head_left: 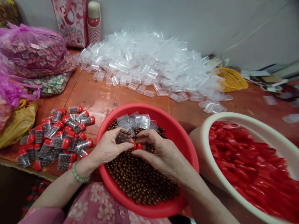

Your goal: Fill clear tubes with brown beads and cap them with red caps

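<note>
Vial [123, 137] gripped in left hand [109, 147] | right hand [161, 152] pinching red cap [139, 146] | over red basin [187, 146]

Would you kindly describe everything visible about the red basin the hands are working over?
The red basin is a round, smooth bowl that looks like plastic, sitting upright at the table's near edge beside the white basin. It holds a deep layer of small brown balls, with a few empty clear tubes lying on them at the far side. The left hand and right hand meet above it, holding a filled tube with a red cap.
</note>
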`<control>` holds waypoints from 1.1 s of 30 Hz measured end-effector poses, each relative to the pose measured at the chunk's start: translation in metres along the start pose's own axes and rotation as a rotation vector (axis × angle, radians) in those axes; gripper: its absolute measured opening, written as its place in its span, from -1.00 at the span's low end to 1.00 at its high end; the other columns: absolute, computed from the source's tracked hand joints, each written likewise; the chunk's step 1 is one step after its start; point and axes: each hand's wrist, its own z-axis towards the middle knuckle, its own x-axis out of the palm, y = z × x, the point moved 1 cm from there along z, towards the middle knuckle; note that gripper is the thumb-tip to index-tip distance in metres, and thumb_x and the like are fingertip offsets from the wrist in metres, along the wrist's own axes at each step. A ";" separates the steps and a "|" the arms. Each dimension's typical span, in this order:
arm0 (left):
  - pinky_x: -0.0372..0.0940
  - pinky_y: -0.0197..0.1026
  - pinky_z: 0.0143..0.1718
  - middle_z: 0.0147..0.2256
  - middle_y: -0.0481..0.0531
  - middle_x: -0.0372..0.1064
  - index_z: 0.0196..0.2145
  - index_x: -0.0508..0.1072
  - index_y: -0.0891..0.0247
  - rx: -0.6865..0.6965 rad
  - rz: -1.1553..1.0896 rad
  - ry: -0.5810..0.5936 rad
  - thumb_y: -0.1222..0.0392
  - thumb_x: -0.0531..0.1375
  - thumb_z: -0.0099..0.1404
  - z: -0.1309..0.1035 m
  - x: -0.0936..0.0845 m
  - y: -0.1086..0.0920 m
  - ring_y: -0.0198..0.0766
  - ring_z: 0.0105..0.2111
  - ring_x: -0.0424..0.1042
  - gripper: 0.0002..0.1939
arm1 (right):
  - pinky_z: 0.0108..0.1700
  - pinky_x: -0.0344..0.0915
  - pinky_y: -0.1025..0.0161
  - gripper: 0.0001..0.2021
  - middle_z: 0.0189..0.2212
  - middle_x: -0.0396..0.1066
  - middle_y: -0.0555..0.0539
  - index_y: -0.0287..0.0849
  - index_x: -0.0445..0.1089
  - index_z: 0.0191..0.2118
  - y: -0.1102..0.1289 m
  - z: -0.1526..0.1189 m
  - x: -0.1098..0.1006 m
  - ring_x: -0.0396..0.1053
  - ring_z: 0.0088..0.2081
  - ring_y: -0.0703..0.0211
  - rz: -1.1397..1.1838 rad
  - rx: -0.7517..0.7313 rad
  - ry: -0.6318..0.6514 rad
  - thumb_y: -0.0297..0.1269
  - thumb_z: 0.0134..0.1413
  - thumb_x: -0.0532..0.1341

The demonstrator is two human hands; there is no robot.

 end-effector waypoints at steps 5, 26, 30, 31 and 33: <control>0.27 -0.21 -0.12 -0.32 -0.03 0.45 -0.28 0.43 0.31 -0.016 -0.149 -0.026 0.24 0.34 0.08 0.002 -0.003 0.001 -0.33 -0.31 0.41 -0.75 | -0.27 0.45 0.27 -0.86 -0.32 0.58 -0.02 -0.10 0.46 -0.21 -0.009 0.001 0.010 0.53 -0.33 0.17 0.109 -0.065 -0.189 -0.23 0.09 0.30; 0.37 -0.13 -0.11 -0.23 0.24 0.54 -0.22 0.49 0.40 -0.213 -0.588 0.167 -0.40 -0.06 0.27 0.010 -0.010 0.002 -0.17 -0.26 0.54 -0.26 | -0.43 0.42 0.31 -0.69 -0.43 0.47 0.02 -0.11 0.41 -0.14 -0.021 0.020 -0.009 0.43 -0.48 0.26 0.609 0.189 -0.270 -0.06 0.05 0.30; 0.35 -0.12 -0.08 -0.20 0.24 0.54 -0.18 0.50 0.40 -0.207 -0.592 0.198 -0.26 0.13 0.26 0.007 -0.010 0.001 -0.16 -0.23 0.53 -0.42 | -0.33 0.45 0.29 -0.76 -0.38 0.49 0.00 -0.10 0.41 -0.26 -0.002 0.037 -0.014 0.44 -0.42 0.26 0.535 0.059 -0.268 -0.09 0.00 0.34; 0.35 -0.13 -0.07 -0.19 0.23 0.53 -0.15 0.49 0.39 -0.195 -0.584 0.208 -0.16 0.23 0.21 0.006 -0.010 0.001 -0.16 -0.21 0.53 -0.49 | -0.30 0.45 0.29 -0.77 -0.37 0.49 0.00 -0.10 0.42 -0.25 0.001 0.041 -0.013 0.44 -0.40 0.26 0.524 0.033 -0.245 -0.11 0.00 0.34; 0.34 -0.16 -0.06 -0.16 0.20 0.52 -0.10 0.47 0.36 -0.173 -0.552 0.217 0.08 0.39 0.08 0.005 -0.010 0.002 -0.17 -0.18 0.53 -0.54 | -0.26 0.44 0.29 -0.79 -0.36 0.50 0.01 -0.10 0.44 -0.25 0.004 0.049 -0.012 0.45 -0.37 0.26 0.521 -0.014 -0.203 -0.16 -0.01 0.35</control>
